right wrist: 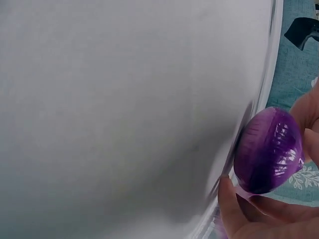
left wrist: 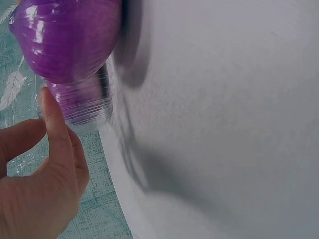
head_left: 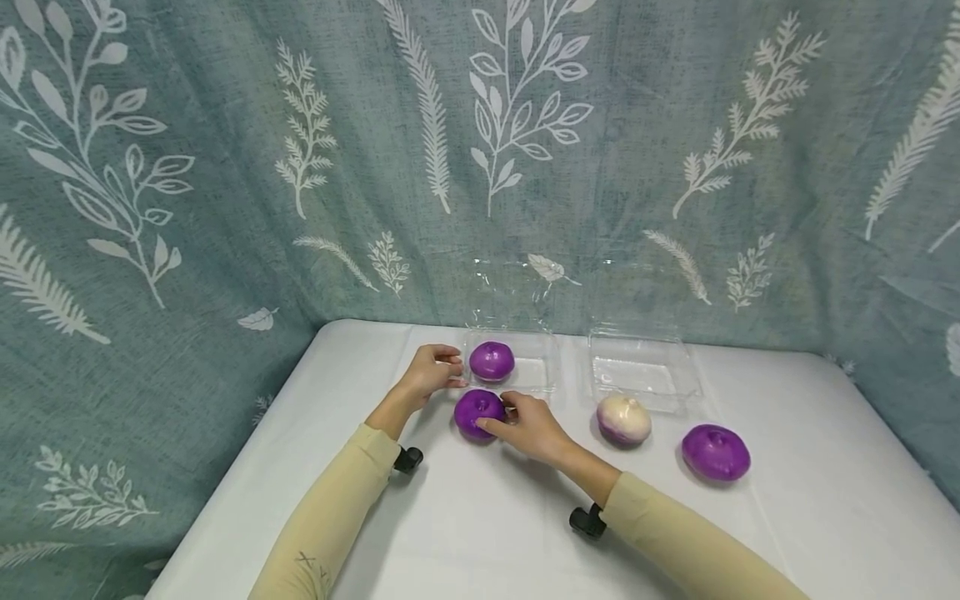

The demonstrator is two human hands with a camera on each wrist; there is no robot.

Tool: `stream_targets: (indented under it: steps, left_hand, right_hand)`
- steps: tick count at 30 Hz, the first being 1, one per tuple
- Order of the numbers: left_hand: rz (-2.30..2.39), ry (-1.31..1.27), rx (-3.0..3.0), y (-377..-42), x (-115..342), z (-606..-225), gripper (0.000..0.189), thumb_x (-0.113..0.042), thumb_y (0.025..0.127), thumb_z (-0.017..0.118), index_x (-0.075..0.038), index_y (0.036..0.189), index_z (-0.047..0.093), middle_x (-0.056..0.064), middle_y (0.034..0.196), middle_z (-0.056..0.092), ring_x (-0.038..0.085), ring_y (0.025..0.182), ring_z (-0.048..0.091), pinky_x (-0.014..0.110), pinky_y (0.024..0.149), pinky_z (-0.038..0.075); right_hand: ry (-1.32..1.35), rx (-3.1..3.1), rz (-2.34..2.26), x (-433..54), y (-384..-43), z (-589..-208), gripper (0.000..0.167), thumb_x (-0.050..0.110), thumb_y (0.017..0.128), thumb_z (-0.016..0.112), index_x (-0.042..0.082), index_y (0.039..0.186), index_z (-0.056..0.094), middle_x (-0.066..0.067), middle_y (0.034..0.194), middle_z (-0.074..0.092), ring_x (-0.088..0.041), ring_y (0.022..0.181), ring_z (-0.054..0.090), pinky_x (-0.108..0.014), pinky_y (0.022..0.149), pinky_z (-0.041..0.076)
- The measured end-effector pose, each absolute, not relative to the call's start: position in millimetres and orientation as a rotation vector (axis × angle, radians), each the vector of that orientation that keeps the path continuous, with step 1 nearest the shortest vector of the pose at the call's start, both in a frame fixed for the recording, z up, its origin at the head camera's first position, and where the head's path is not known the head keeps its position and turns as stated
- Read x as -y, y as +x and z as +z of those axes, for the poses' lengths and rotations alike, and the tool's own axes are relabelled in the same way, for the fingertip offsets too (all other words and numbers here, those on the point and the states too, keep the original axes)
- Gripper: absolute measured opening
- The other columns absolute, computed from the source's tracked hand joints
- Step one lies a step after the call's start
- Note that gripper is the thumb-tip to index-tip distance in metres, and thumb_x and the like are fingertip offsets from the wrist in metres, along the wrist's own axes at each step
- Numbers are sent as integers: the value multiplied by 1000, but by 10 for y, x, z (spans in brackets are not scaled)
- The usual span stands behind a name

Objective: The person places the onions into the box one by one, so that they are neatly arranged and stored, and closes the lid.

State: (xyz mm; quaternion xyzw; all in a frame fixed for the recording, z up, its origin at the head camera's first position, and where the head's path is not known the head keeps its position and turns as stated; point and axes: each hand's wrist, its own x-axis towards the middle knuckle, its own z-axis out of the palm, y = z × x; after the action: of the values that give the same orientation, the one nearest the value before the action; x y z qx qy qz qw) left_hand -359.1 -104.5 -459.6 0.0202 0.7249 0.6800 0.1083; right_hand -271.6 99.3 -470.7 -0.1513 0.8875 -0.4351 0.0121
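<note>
At the right side of a purple onion [head_left: 477,414], my right hand [head_left: 534,427] grips with the thumb in front and fingers behind. Whether this onion touches the table cannot be told. In the right wrist view its glossy side [right wrist: 269,149] stands beside the fingertips [right wrist: 226,185]. My left hand [head_left: 430,372] is at the left wall of a clear plastic box [head_left: 534,372], its fingers extended close to the wall; exact contact is unclear. In the left wrist view, the left hand [left wrist: 50,174] lies below the onions. Another purple onion [head_left: 492,361] sits inside that box, at its left.
A second clear box [head_left: 637,377] stands open at the back right. In front of it lie a white-and-purple turnip-like vegetable [head_left: 624,418] and another purple onion [head_left: 716,452]. White cloth covers the table [head_left: 465,533]; a patterned green curtain [head_left: 360,167] hangs behind.
</note>
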Motion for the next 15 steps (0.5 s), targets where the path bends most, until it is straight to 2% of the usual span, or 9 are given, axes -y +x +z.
stream_targets:
  steps: [5, 11, 15]
  left_hand:
    - [2007, 67, -2128, -3586, 1039, -4575, 45, 11, 98, 55, 18, 141, 46, 17, 110, 52, 27, 97, 62, 30, 82, 67]
    - [2007, 65, -2125, -3577, 1035, -4586, 45, 10, 99, 55, 17, 142, 46, 18, 112, 52, 36, 107, 61, 30, 83, 66]
    - [1999, 63, -2135, -3574, 1033, -4590, 45, 10, 99, 55, 16, 142, 46, 19, 114, 53, 40, 109, 62, 31, 83, 66]
  right_hand:
    - [-480, -2780, -1351, -957, -2721, -4700, 41, 35, 89, 80, -1, 106, 70, -8, 91, 73, -17, 81, 67, -30, 73, 61]
    - [-426, -2815, -1315, -922, -2716, -4701, 37, 36, 89, 80, 2, 98, 69, -4, 78, 68, -12, 65, 59, -25, 57, 53]
    - [-398, -2820, -1307, -907, -2716, -4690, 36, 37, 90, 79, 3, 92, 67, -4, 73, 65, -13, 60, 58, -25, 52, 51]
